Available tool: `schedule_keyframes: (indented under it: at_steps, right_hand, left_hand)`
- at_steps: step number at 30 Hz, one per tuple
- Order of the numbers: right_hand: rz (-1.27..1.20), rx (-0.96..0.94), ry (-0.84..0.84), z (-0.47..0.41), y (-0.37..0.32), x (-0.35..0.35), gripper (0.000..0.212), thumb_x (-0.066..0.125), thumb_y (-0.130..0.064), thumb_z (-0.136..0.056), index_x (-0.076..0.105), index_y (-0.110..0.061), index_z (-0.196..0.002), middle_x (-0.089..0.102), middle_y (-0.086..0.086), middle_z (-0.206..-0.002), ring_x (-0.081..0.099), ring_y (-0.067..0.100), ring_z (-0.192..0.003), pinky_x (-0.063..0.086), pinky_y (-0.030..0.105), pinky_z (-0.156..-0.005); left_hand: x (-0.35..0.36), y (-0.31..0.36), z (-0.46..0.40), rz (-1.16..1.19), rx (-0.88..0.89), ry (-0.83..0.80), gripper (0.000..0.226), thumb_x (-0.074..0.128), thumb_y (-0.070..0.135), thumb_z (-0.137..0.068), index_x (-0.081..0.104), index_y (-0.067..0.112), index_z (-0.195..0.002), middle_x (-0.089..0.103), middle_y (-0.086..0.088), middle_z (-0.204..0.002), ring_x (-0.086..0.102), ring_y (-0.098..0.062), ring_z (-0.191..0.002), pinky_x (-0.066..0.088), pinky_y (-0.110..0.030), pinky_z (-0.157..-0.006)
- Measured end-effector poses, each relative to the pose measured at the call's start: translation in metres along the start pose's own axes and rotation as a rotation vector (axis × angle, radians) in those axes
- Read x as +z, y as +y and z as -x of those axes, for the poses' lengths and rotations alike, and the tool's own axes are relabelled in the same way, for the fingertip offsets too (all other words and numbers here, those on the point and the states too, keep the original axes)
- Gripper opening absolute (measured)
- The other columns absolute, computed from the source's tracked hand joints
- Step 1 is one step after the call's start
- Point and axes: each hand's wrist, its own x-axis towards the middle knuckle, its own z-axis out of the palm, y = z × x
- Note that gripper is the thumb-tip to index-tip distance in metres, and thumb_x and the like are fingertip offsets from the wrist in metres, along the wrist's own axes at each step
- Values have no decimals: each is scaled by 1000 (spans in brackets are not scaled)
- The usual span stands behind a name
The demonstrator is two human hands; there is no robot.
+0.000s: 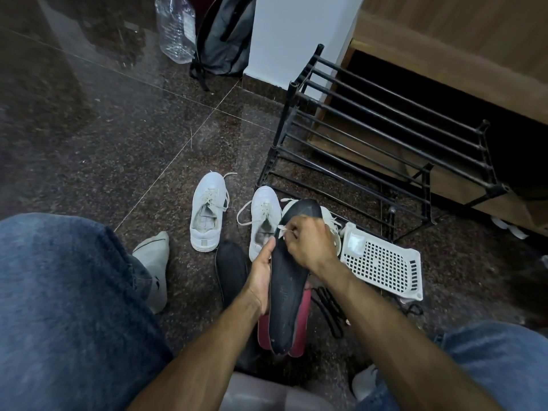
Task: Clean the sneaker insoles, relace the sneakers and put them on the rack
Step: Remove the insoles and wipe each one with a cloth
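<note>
One black insole [289, 280] is held up over the floor [118, 143]: the left hand [261, 277] has its grip curled round the insole's left edge, and the right hand [308, 241] presses a small white wipe [285, 231] pinched in its grip against its upper part. Three white sneakers lie ahead, one [207, 212] at left, one [264, 221] centre, a third [330, 221] partly hidden. A second dark insole [232, 271] lies below. One black rack [385, 137] and one white basket [385, 262] sit to the right.
</note>
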Motion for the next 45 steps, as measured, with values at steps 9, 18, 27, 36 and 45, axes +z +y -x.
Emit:
schedule_keyframes:
  at_steps: [9,18,27,36,45]
  right_hand:
    - [-30,-179,-119,42,5,15,17,54,-21,-89,69,-17,-95,66,1,-96,63,24,-85,52,40,-79]
    - [-76,41,-101,38,9,18,15,60,-28,-88,71,-25,-98,73,-3,-93,66,20,-87,52,31,-80]
    - [-16,-171,-152,50,7,19,18,54,-23,-92,69,-17,-100,67,1,-101,64,25,-88,52,38,-79]
    - [-47,57,14,6,15,9,16,54,-21,-87,69,-14,-87,69,5,-90,62,29,-82,50,35,-72]
    - [-46,2,58,16,25,16,14,57,-22,-88,69,-16,-85,69,4,-87,63,28,-79,50,34,-72]
  left_hand:
    - [-13,-3,-10,-22,55,85,60,47,58,-90,72,5,-104,73,-16,-96,70,-24,-90,53,-36,-88]
    - [-11,0,-4,55,52,31,53,49,49,-87,73,6,-105,71,-19,-99,68,-30,-89,52,-40,-85]
    - [-18,-3,-12,23,83,82,64,50,62,-86,69,10,-117,69,-17,-114,65,-29,-109,45,-44,-104]
    - [-11,-7,-7,62,-41,-28,64,52,57,-86,68,5,-119,69,-21,-105,68,-33,-84,56,-42,-74]
    - [-6,-7,-8,54,-41,-19,60,52,55,-85,71,6,-114,67,-21,-111,66,-32,-92,51,-43,-86]
